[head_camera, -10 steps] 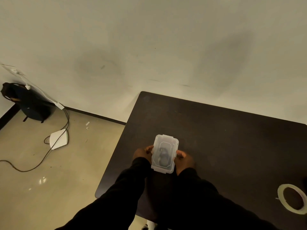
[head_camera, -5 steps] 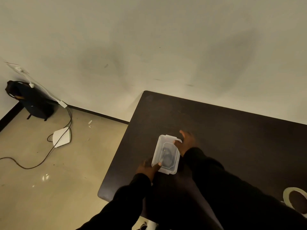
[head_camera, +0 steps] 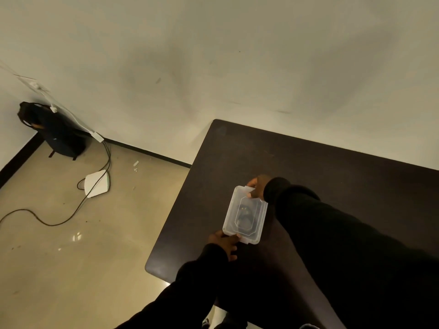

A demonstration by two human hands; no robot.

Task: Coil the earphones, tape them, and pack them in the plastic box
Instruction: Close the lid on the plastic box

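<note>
Box (head_camera: 257, 224) translucent plastic; table (head_camera: 308, 167) dark, matt; floor (head_camera: 59, 257) glossy.

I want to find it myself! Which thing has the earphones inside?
Look at the dark table, near its left edge. Between the left hand and right hand sits a clear plastic box, the only see-through thing there, dark coil inside.

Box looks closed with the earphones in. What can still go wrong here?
1. The plastic box sits near the table's left edge; a hard press on a latch might skid it toward the floor.
2. The right hand works the far tab and the left hand the near one; uneven pressure could leave one end unlatched.
3. The earphones show only dimly through the lid; a stray loop could be pinched at the rim.
</note>
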